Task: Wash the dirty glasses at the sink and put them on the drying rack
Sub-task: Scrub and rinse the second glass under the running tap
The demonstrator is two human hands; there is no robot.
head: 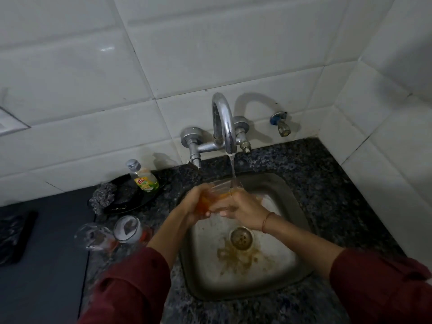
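Note:
A clear glass [218,192] with orange residue is held over the steel sink [287,232], under the water stream running from the curved tap [223,122]. My left hand [195,206] grips the glass from the left and my right hand [243,206] grips it from the right. Both hands hide most of the glass. Two more dirty glasses stand on the counter left of the sink, one [128,229] with white film inside and one [93,236] clear with reddish dregs.
A dish soap bottle [142,177] and a steel scrubber [104,195] sit on a black plate [131,204] behind the glasses. Dark speckled granite counter [339,183] surrounds the sink. Orange stains lie around the drain [241,237]. A dark object [14,237] lies at far left.

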